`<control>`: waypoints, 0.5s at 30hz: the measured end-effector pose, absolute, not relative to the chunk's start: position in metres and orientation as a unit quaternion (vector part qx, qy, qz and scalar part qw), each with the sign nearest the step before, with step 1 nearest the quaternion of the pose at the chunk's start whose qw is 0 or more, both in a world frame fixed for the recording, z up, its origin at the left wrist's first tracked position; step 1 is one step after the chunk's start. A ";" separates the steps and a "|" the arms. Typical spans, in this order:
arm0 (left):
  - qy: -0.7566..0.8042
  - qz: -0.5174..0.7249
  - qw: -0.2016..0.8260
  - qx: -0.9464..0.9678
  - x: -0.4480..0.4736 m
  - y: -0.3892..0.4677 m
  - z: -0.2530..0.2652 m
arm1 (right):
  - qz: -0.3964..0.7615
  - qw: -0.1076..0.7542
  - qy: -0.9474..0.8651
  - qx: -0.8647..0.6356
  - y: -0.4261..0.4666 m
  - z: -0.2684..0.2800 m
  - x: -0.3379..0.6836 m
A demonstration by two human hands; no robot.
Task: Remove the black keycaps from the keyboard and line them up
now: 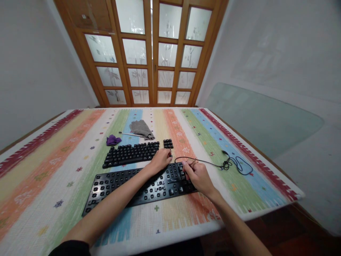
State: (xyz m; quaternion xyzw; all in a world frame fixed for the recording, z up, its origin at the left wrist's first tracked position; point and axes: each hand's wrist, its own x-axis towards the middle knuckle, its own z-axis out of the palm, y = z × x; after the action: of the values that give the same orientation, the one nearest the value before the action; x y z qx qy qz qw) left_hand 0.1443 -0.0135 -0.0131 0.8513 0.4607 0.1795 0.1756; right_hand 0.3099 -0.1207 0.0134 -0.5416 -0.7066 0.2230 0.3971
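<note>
A black keyboard (117, 185) lies tilted on the patterned cloth, most of its switches bare. Keycaps are seated at its right end. Behind it, loose black keycaps (130, 153) are laid out in rows, with a smaller group of keycaps (168, 143) to their right. My left hand (161, 159) reaches across the keyboard, its fingers pinched at a dark keycap just below that small group. Over the keyboard's right end, my right hand (195, 174) is closed, fingers curled down at the number pad. Whatever is between those fingers is hidden.
A purple cloth (113, 140), a thin brush-like stick (130, 134) and a grey cloth (142, 128) lie behind the keycaps. The keyboard's black cable (239, 165) loops on the right. The table's front edge (191, 229) is close; wooden glazed doors (154, 71) stand beyond the table.
</note>
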 end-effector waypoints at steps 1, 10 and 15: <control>0.466 0.175 0.171 0.850 0.146 -0.012 -0.014 | 0.216 0.398 -0.709 -0.541 -0.121 0.013 0.311; 0.490 0.176 0.158 0.839 0.148 -0.006 -0.021 | 0.213 0.398 -0.703 -0.550 -0.125 0.008 0.316; 0.489 0.183 0.151 0.840 0.148 -0.006 -0.022 | 0.242 0.392 -0.694 -0.554 -0.126 0.004 0.317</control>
State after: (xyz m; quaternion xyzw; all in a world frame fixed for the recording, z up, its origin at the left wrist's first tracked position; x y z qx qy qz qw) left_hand 0.1481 -0.0057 -0.0218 0.8397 0.4887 0.1827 0.1509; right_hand 0.3173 -0.1260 0.0040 -0.5536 -0.6939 0.2420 0.3916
